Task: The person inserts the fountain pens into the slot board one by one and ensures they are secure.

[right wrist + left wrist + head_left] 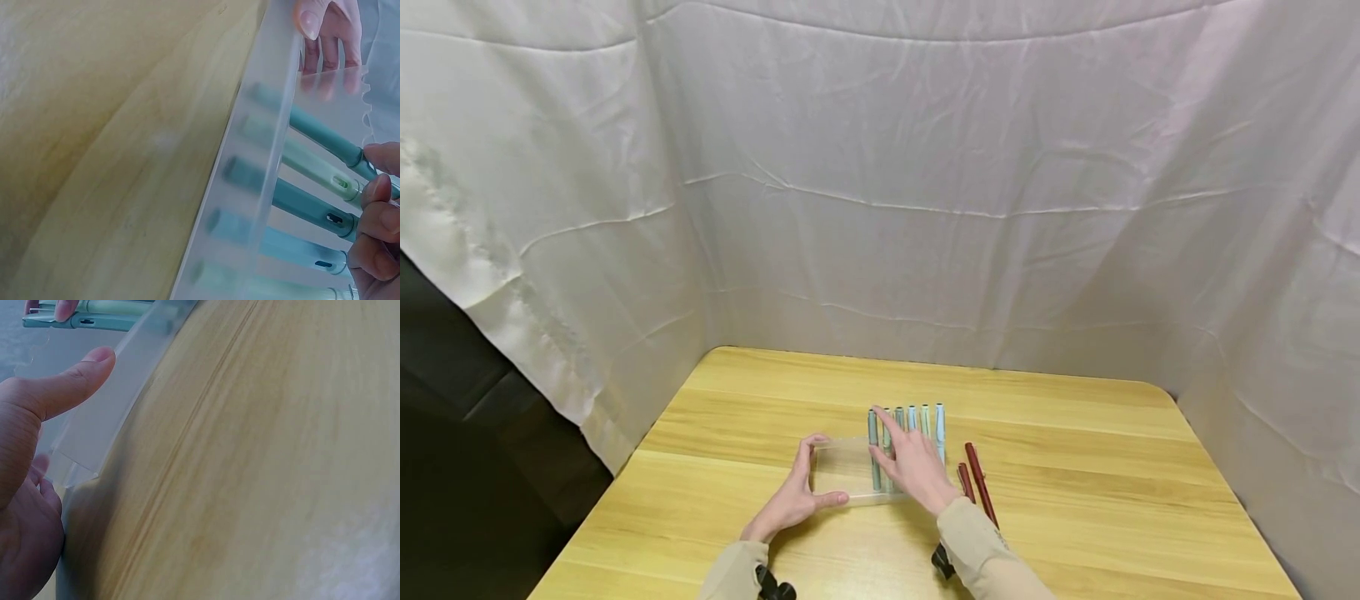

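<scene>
A clear plastic pen box (863, 500) lies on the table, its side wall frosted in the right wrist view. Gripping its left end is my left hand (797, 493), with the thumb (84, 381) along the near wall and the other fingers round the far side. Several green and blue pens lie side by side in the box, among them a light blue pen (940, 421) at the right. My right hand (917, 467) pinches the leftmost pen, a dark teal one (328, 139), near its capped end. Its curled fingers partly cover the neighbouring pens.
Two dark red pens lie to the right of the box, a longer red pen (981, 483) and a shorter red pen (965, 480) partly behind the right sleeve. The wooden table (1075, 500) is enclosed by a pale grey curtain (925, 250) at the back and sides.
</scene>
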{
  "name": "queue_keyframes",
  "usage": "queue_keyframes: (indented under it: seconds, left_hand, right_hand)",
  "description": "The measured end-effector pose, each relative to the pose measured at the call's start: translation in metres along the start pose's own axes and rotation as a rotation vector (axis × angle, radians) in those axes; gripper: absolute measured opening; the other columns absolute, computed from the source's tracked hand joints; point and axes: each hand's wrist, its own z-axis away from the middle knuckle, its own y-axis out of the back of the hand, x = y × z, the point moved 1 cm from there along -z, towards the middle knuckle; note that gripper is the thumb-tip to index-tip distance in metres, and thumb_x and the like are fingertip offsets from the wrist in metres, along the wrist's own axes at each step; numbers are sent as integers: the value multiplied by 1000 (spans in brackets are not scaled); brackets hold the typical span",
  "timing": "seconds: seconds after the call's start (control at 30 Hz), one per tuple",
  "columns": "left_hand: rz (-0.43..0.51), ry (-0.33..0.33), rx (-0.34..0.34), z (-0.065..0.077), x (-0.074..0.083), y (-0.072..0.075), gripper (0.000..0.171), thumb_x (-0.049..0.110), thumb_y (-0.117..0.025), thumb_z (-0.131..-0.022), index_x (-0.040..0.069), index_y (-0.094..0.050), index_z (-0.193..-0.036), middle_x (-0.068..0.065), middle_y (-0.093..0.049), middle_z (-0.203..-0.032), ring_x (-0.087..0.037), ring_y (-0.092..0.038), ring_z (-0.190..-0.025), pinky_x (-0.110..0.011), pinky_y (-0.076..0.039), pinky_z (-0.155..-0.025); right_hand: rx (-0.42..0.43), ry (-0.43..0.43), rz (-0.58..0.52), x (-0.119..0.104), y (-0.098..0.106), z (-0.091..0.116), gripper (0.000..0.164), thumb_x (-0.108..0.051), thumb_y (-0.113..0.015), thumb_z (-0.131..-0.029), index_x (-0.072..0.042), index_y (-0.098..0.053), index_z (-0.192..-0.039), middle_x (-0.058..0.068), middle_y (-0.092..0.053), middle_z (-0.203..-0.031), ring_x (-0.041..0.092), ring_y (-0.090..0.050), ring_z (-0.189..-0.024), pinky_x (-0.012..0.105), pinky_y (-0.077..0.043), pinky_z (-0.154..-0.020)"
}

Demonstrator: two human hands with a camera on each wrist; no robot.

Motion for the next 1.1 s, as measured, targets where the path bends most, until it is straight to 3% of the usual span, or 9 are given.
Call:
queue_keyframes:
  seconds: [0.37,0.63,0.83,0.97,1.1]
  left_hand:
    - [0,-3,-2,-2,0,0,94,16,-87,-77,7,-26,-147,-22,-24,-159,-44,-18,-152,-72,-3,-123]
    - [-3,9,-1,-2,1,1,93,17,-87,-76,9,-27,-147,-22,-23,-161,-44,-14,-154,-71,-2,-123]
    - [1,26,1,-2,1,0,93,17,-87,-76,11,-27,-147,-20,-25,-160,-44,-13,-154,-71,-1,-123]
    - [-14,35,9,-1,1,-1,95,18,-87,-75,9,-27,-148,-20,-28,-159,-46,-15,-153,-72,-2,-122]
    - [-20,35,8,0,1,0,96,18,-88,-75,9,-26,-148,-22,-25,-159,-47,-12,-154,-72,-2,-121]
  right_hand:
    - [-5,-16,16,0,-3,-1,67,-27,-67,-97,-17,-36,-155,-13,-39,-46,-3,-26,-35,10,-24,-35]
    - [6,0,-38,-2,-1,1,70,-24,-67,-97,-14,-32,-157,-13,-42,-46,-5,-24,-35,9,-22,-36]
    - [38,14,-138,0,3,6,72,-21,-69,-96,-14,-32,-157,-14,-46,-50,-6,-30,-40,11,-32,-40]
    - [81,-38,-219,10,10,18,68,-17,-71,-94,-12,-39,-154,-13,-47,-54,-5,-34,-45,14,-37,-43]
    - [152,-95,-268,30,21,32,65,-12,-71,-93,-8,-43,-151,-4,-59,-58,-4,-40,-47,16,-43,-45]
